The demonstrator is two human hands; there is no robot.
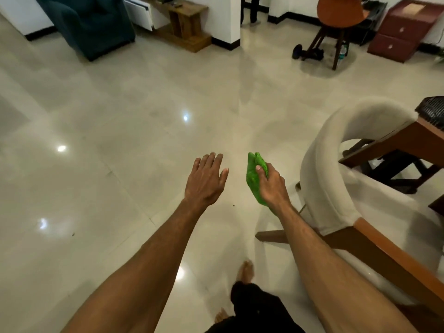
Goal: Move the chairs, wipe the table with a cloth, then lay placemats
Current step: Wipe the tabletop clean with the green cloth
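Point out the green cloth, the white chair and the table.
cloth [252, 179]: head view, on its flat green side.
white chair [322, 179]: head view, on the curved backrest.
table [406, 139]: head view, on the wooden side face.

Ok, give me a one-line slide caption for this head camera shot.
Right hand grips a green cloth, left hand open over the tiled floor, beside a white chair.

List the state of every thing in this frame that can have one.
left hand, open, fingers straight, holding nothing.
right hand, grips the green cloth.
green cloth, bunched up, held above the floor.
white chair, upright, standing at the wooden table.
dark woven mat, lying on the table corner.
orange chair, upright, far side of the room.
red drawer unit, both drawers closed.
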